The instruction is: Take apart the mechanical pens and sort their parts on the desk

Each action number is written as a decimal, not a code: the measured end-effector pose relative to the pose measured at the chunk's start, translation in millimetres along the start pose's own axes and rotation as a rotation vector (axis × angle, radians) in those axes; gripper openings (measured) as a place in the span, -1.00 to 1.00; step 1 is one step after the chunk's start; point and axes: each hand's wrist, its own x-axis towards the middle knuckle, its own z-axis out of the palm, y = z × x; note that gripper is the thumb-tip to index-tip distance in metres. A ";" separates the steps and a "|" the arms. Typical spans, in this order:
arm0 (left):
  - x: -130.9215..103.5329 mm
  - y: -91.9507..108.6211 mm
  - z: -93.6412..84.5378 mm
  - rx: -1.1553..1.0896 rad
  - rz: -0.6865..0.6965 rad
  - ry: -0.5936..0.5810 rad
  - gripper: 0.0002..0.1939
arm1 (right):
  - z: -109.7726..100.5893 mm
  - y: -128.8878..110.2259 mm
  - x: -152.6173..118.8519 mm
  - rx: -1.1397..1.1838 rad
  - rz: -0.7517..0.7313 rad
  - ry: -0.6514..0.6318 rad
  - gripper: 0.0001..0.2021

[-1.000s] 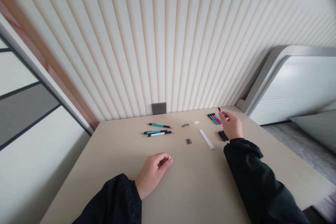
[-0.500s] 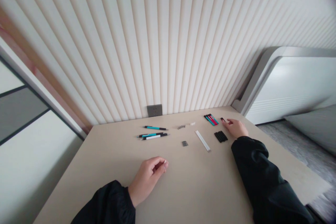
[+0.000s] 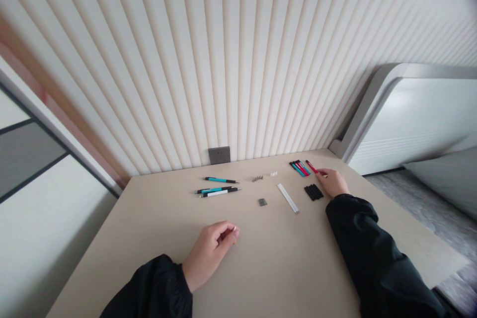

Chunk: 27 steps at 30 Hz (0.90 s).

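My right hand [image 3: 333,183] pinches the near end of a red pen barrel [image 3: 311,166] at the table's far right. Just left of it lies a row of several blue and red pen barrels [image 3: 299,168]. Several black grips [image 3: 313,192] sit side by side near my right wrist. My left hand [image 3: 212,253] is closed above the front middle of the table, thumb against forefinger; a tiny pale spot shows at the fingertips, too small to name. Farther from it are white refills [image 3: 288,198], small springs [image 3: 263,202], metal tips [image 3: 257,178] and small white pieces [image 3: 274,174].
On the left of the beige table [image 3: 149,238] lie a blue pen [image 3: 220,180] apart, and another blue pen [image 3: 214,190] against a white pen [image 3: 219,193]. A dark wall socket [image 3: 219,155] sits behind. Beyond the table's right edge is a bed [image 3: 410,124].
My right hand has drawn slightly back and left, and more of the red barrel now shows beyond its fingers. My left hand has stayed almost still.
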 end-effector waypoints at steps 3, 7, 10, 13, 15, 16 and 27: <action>-0.1 -0.2 0.3 -0.003 0.007 0.002 -0.65 | 1.5 -2.2 0.1 0.013 -0.023 0.009 -0.66; 0.2 -0.7 0.8 -0.009 0.007 -0.002 -0.66 | 1.9 -4.9 -0.7 0.029 -0.064 0.011 -0.67; 0.1 -2.1 1.2 -0.011 0.013 -0.002 -0.66 | 3.5 -7.6 -0.1 0.037 -0.087 0.012 -0.67; -0.1 -3.6 1.8 -0.007 0.019 0.006 -0.67 | 4.7 -9.3 0.4 0.041 -0.104 0.010 -0.66; -0.1 -3.8 2.1 -0.004 0.017 0.009 -0.67 | 4.4 -9.8 0.0 0.046 -0.116 0.004 -0.66; 0.0 -3.7 2.2 -0.004 0.015 0.011 -0.68 | 3.9 -9.9 -0.4 0.049 -0.124 0.000 -0.66; 1.9 -8.0 3.2 -0.059 -0.051 0.068 -0.68 | -14.0 -22.7 -13.6 0.111 -0.128 0.119 -0.65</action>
